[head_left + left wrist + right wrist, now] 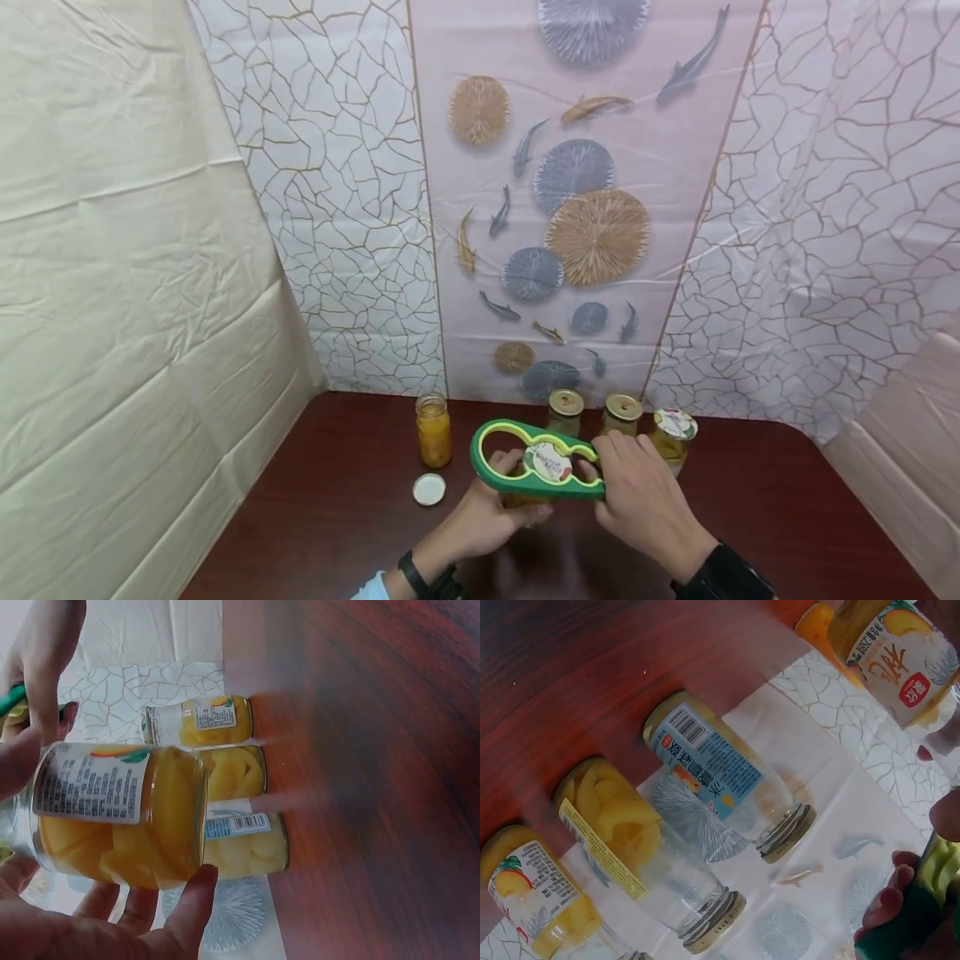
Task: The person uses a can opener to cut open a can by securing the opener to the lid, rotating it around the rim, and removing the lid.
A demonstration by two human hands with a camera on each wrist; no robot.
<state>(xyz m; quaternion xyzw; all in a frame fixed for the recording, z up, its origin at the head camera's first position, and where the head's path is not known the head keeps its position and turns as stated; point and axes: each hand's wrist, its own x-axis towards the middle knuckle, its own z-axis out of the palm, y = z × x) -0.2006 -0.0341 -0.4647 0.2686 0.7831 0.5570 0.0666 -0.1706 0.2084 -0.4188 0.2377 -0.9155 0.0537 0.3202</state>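
Yellow-fruit clear-glass jar [120, 825] held over dark-red worktop [337, 500] | gripped by left hand [486, 515], presumably for steadiness | green plastic ringed opener [536, 487] around white printed lid [547, 462], gripped by right hand [648, 492], likely for leverage

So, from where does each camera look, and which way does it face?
Head: worn on the head, facing forward and down over the table; left hand and right hand show.
Left wrist: worn there, picture turned sideways, facing the held jar; parts of both hands show.
Right wrist: worn there, picture turned on a slant, facing three jars and the held jar; fingers show on the opener.
Shared: both wrist views show the held jar and the three jars.
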